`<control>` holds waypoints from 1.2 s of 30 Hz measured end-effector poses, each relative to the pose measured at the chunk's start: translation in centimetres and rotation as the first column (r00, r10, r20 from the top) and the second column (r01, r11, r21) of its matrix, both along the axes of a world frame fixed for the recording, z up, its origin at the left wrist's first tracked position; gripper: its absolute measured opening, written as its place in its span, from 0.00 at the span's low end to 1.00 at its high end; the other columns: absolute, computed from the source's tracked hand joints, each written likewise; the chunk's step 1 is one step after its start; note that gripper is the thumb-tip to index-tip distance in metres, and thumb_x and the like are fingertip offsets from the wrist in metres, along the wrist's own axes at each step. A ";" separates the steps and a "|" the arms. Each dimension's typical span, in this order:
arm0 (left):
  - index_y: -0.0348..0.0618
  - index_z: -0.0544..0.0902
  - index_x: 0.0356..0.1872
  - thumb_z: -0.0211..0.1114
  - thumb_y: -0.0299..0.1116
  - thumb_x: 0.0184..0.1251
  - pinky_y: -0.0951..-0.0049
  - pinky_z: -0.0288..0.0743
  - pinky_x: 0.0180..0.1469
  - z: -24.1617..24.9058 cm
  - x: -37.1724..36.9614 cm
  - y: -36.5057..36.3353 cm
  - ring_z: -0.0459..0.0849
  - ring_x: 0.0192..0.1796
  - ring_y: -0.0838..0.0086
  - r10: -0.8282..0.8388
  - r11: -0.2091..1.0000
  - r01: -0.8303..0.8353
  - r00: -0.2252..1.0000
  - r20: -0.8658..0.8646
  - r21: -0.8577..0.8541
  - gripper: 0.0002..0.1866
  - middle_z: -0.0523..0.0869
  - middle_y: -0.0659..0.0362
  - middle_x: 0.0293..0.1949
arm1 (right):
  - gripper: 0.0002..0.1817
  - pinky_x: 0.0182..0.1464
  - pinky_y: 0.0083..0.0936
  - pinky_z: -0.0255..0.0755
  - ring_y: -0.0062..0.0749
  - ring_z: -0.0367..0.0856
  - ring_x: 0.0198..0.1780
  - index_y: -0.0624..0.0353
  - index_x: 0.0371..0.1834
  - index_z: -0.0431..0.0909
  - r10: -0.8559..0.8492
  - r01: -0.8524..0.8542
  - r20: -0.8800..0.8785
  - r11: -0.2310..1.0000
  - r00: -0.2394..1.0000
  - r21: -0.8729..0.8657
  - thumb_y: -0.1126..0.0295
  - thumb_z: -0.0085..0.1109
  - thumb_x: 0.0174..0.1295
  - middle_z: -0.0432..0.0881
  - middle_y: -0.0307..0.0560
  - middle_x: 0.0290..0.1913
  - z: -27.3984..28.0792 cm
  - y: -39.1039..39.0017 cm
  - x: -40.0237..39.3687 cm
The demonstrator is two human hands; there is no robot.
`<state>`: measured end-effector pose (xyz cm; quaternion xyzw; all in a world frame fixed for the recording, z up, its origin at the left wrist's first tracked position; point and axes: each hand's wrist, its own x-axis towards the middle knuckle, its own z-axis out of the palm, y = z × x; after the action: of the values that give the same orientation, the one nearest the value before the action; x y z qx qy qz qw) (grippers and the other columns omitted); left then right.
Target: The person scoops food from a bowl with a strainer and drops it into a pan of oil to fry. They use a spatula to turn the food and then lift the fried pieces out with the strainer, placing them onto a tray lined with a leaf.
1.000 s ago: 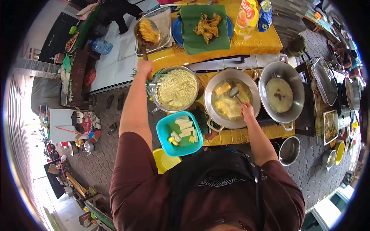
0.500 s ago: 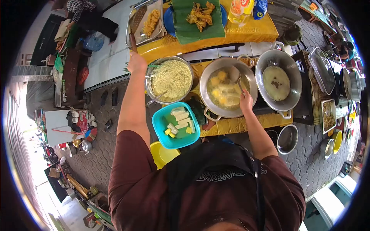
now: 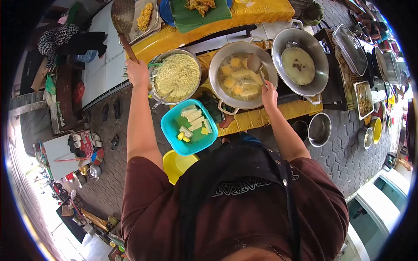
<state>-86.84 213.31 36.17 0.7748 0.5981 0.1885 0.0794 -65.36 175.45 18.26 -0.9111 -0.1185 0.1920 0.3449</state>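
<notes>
My left hand (image 3: 137, 73) is wrapped round the wooden handle of a perforated skimmer (image 3: 123, 16), raised beside the metal tray (image 3: 153, 27) of golden fried pieces. My right hand (image 3: 269, 93) grips a metal spatula (image 3: 254, 63), its blade over the wok (image 3: 214, 71). Yellow and pale pieces (image 3: 240, 81) fry there in bubbling oil. To the left of the wok stands a metal bowl (image 3: 199, 71) of pale yellow crumbly mix with a spoon in it. Below it, a turquoise tub (image 3: 165, 126) contains several pale blocks and yellow bits.
A second large pan (image 3: 321, 71) with oil stands right of the wok. Beyond, fried food lies on a banana leaf (image 3: 202, 21). A yellow basin (image 3: 176, 167) sits under the tub. At far left a person (image 3: 72, 41) bends over. Metal bowls (image 3: 320, 129) rest at right.
The skimmer has come up off the tray and swung left in my left hand. My right hand stays at the wok with the spatula. The whole view has shifted slightly.
</notes>
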 end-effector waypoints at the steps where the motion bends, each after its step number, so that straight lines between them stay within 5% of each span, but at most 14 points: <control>1: 0.30 0.65 0.41 0.53 0.35 0.61 0.56 0.74 0.36 -0.3 -0.5 -0.9 0.82 0.36 0.50 0.000 1.000 0.000 1.000 -0.003 -0.001 0.16 0.81 0.40 0.33 | 0.19 0.54 0.34 0.66 0.48 0.72 0.53 0.61 0.55 0.69 0.000 0.000 -0.003 1.000 1.000 -0.001 0.71 0.47 0.61 0.73 0.57 0.53 0.1 0.0 -0.3; 3: 0.31 0.67 0.38 0.54 0.34 0.61 0.57 0.72 0.32 0.0 -1.5 -3.8 0.81 0.30 0.54 -0.184 0.979 0.198 0.954 0.236 -0.037 0.14 0.79 0.43 0.29 | 0.18 0.54 0.34 0.67 0.48 0.73 0.53 0.61 0.54 0.70 0.003 -0.001 -0.066 1.000 0.998 0.020 0.71 0.47 0.60 0.74 0.57 0.52 0.3 -0.1 -0.8; 5: 0.33 0.68 0.34 0.56 0.34 0.59 0.59 0.69 0.30 1.7 -1.6 -9.4 0.78 0.26 0.57 -0.066 0.918 0.232 0.889 0.453 -0.321 0.13 0.76 0.47 0.24 | 0.18 0.53 0.34 0.67 0.47 0.73 0.52 0.61 0.54 0.70 0.010 -0.009 -0.034 1.000 0.999 0.021 0.71 0.47 0.60 0.74 0.57 0.52 -0.1 0.0 -1.0; 7: 0.34 0.69 0.33 0.57 0.34 0.58 0.61 0.69 0.28 -1.3 -3.4 -12.6 0.76 0.24 0.59 -0.158 0.910 0.299 0.890 0.427 -0.288 0.12 0.74 0.50 0.22 | 0.18 0.53 0.35 0.67 0.47 0.73 0.52 0.61 0.54 0.70 0.014 -0.014 -0.005 1.000 1.000 0.024 0.71 0.47 0.60 0.75 0.57 0.51 -0.4 0.4 -1.1; 9: 0.35 0.69 0.32 0.58 0.34 0.58 0.61 0.69 0.28 0.2 -3.3 -18.0 0.76 0.23 0.57 -0.028 0.824 0.253 0.912 0.410 -0.507 0.12 0.74 0.49 0.21 | 0.18 0.52 0.35 0.67 0.48 0.73 0.52 0.61 0.53 0.70 0.000 -0.001 -0.040 1.000 0.999 -0.007 0.71 0.47 0.59 0.75 0.57 0.51 -0.3 1.0 -1.0; 17: 0.34 0.67 0.36 0.56 0.34 0.58 0.51 0.70 0.35 -7.3 -5.8 -25.2 0.78 0.33 0.42 -0.331 0.751 0.424 0.905 0.266 -0.506 0.13 0.78 0.38 0.27 | 0.18 0.52 0.35 0.66 0.50 0.73 0.51 0.60 0.53 0.71 0.120 -0.122 0.052 0.992 0.991 0.026 0.72 0.49 0.58 0.75 0.57 0.49 1.5 -2.0 -2.1; 27: 0.35 0.65 0.40 0.55 0.35 0.60 0.53 0.74 0.41 -11.0 -3.6 -25.4 0.80 0.39 0.47 -0.357 0.751 0.253 0.933 -0.052 -0.610 0.15 0.80 0.40 0.34 | 0.16 0.51 0.36 0.68 0.52 0.74 0.49 0.62 0.50 0.72 0.240 -0.240 0.068 0.971 0.968 -0.014 0.71 0.49 0.58 0.75 0.59 0.48 -0.7 -5.8 -4.9; 30: 0.36 0.64 0.42 0.54 0.35 0.61 0.54 0.74 0.41 -11.3 -1.8 -24.4 0.81 0.40 0.50 -0.362 0.751 0.202 0.923 -0.135 -0.629 0.15 0.81 0.42 0.35 | 0.16 0.50 0.36 0.68 0.51 0.74 0.49 0.61 0.50 0.72 0.231 -0.232 0.036 0.973 0.972 0.000 0.71 0.49 0.58 0.76 0.59 0.48 -1.3 -5.6 -5.2; 32: 0.36 0.64 0.42 0.54 0.35 0.62 0.55 0.74 0.41 -12.0 -0.7 -23.9 0.81 0.40 0.50 -0.357 0.757 0.185 0.921 -0.159 -0.627 0.14 0.81 0.43 0.35 | 0.17 0.49 0.35 0.69 0.50 0.75 0.48 0.61 0.52 0.72 0.105 -0.110 -0.201 0.994 0.974 -0.016 0.70 0.49 0.59 0.77 0.59 0.47 -1.0 -5.1 -5.1; 36: 0.38 0.64 0.43 0.54 0.34 0.62 0.55 0.74 0.41 -13.3 0.8 -23.7 0.81 0.40 0.52 -0.374 0.781 0.192 0.906 -0.199 -0.594 0.14 0.81 0.44 0.35 | 0.18 0.49 0.35 0.68 0.51 0.76 0.48 0.61 0.53 0.71 0.026 -0.040 -0.310 0.998 0.950 -0.040 0.70 0.49 0.59 0.78 0.59 0.45 -1.5 -4.1 -5.5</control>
<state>-86.08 189.62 22.87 0.8180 0.5068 -0.1321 0.2376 -70.83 171.32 16.73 -0.8754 -0.0738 0.3408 0.3347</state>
